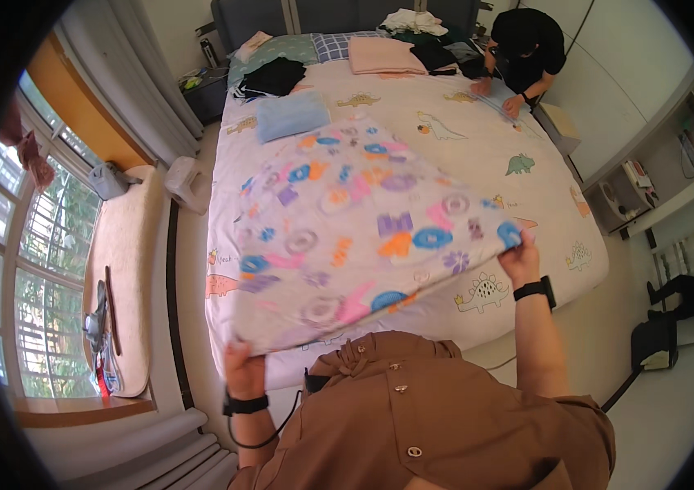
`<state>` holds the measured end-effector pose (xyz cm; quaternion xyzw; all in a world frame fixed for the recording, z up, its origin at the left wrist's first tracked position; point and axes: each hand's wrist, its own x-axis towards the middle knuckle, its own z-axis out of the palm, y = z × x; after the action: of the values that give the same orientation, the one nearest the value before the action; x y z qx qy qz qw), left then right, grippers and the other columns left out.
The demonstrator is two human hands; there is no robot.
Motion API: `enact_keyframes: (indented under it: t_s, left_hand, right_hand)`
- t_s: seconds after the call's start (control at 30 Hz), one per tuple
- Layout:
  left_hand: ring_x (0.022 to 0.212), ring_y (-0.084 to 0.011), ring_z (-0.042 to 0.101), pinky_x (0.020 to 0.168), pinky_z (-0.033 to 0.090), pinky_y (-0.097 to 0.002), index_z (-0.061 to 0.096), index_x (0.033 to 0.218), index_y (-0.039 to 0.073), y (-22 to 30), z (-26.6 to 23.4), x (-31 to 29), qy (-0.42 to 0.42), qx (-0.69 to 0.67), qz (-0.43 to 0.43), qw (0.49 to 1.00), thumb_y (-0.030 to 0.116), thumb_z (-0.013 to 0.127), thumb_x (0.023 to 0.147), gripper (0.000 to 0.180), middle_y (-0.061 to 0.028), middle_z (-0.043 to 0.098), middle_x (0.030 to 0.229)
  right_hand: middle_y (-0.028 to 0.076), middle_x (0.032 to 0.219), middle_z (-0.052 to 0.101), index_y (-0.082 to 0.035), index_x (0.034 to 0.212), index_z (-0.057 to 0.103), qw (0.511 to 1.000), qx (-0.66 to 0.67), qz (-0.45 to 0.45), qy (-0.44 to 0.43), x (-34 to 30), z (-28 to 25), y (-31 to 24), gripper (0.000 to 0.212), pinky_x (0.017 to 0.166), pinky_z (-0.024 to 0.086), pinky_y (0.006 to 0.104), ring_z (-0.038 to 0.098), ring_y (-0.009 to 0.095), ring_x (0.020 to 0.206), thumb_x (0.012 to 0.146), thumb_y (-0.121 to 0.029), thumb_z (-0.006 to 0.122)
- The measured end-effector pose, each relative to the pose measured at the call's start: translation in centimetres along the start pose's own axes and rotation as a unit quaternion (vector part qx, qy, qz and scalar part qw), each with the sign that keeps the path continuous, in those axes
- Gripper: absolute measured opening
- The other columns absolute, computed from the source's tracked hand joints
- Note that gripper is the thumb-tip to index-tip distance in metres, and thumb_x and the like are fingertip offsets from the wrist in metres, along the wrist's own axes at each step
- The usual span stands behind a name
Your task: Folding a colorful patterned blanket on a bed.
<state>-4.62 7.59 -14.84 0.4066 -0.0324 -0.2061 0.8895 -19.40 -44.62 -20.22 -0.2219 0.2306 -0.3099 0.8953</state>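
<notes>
A thin white blanket (363,220) with a blurred pattern in purple, orange, blue and pink is spread out over the bed (543,200), whose cover shows dinosaur prints. My left hand (245,369) grips its near left corner close to my body. At the near right corner, my right hand (520,260) is closed on the same edge. The blanket's far part reaches toward a folded light blue cloth (292,116) lying on the bed. Whether its middle touches the cover or hangs just above it, I cannot tell.
Across the bed at the far right, a person (531,49) in black bends over a light blue cloth (494,100). Pillows (347,46), a folded pink cloth (386,55) and dark clothes (276,77) lie near the headboard. A white stool (187,184) stands left of the bed.
</notes>
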Motion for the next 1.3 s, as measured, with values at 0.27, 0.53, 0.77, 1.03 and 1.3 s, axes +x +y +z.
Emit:
enact_keyframes:
  t_s: [0.27, 0.53, 0.77, 1.03, 1.3]
  left_hand:
    - [0.073, -0.0154, 0.057, 0.06, 0.045, -0.0225, 0.049, 0.096, -0.002, -8.3, -0.6, -0.2, 0.055, 0.202, -0.331, 0.92, 0.007, 0.052, 0.076, 0.022, -0.0099, 0.057, 0.087]
    - [0.072, -0.0106, 0.056, 0.058, 0.044, -0.0207, 0.047, 0.098, 0.0, -8.8, 7.6, 6.7, -0.073, 0.257, -0.297, 0.917, 0.011, 0.053, 0.078, 0.024, -0.0066, 0.057, 0.087]
    - [0.058, -0.0084, 0.053, 0.051, 0.041, -0.0171, 0.045, 0.095, 0.001, -9.2, 13.2, 7.7, -0.147, 0.255, -0.271, 0.917, 0.01, 0.058, 0.075, 0.025, -0.0057, 0.057, 0.076]
    - [0.059, -0.0099, 0.055, 0.051, 0.042, -0.0201, 0.039, 0.101, 0.0, -10.2, 13.5, 7.9, -0.244, 0.258, -0.279, 0.892, 0.013, 0.057, 0.077, 0.033, -0.006, 0.056, 0.074]
    - [0.081, -0.0188, 0.055, 0.069, 0.044, -0.0303, 0.039, 0.113, 0.004, -9.4, 5.9, 11.6, -0.053, 0.156, -0.439, 0.883, 0.041, 0.052, 0.077, 0.053, -0.0159, 0.051, 0.105]
  right_hand:
    - [0.011, 0.082, 0.05, -0.004, 0.08, 0.044, 0.92, 0.059, 0.25, 0.295, -1.7, -9.3, 12.1, 0.011, 0.067, 0.045, 0.0353, 0.052, 0.023, 0.078, 0.079, -0.015, 0.044]
    - [0.013, 0.101, 0.055, -0.001, 0.097, 0.055, 0.763, -0.243, 0.522, -0.293, -7.6, 6.9, 15.6, 0.044, 0.077, 0.039, 0.0305, 0.047, 0.019, 0.098, 0.086, -0.038, 0.035]
    - [0.004, 0.108, 0.05, -0.008, 0.115, 0.044, 0.828, -0.266, 0.412, -0.272, -10.8, 11.4, 15.2, 0.063, 0.078, 0.032, 0.0279, 0.043, 0.014, 0.1, 0.081, -0.058, 0.025]
    - [0.006, 0.084, 0.055, -0.005, 0.102, 0.047, 0.921, -0.136, 0.346, -0.119, -10.2, 11.4, 16.8, 0.033, 0.066, 0.039, 0.0272, 0.051, 0.016, 0.072, 0.086, -0.031, 0.035]
    - [0.014, 0.105, 0.051, 0.008, 0.108, 0.043, 0.933, -0.199, 0.297, -0.05, -11.1, 10.2, 15.6, 0.032, 0.084, 0.038, 0.0318, 0.051, 0.021, 0.093, 0.081, -0.008, 0.04]
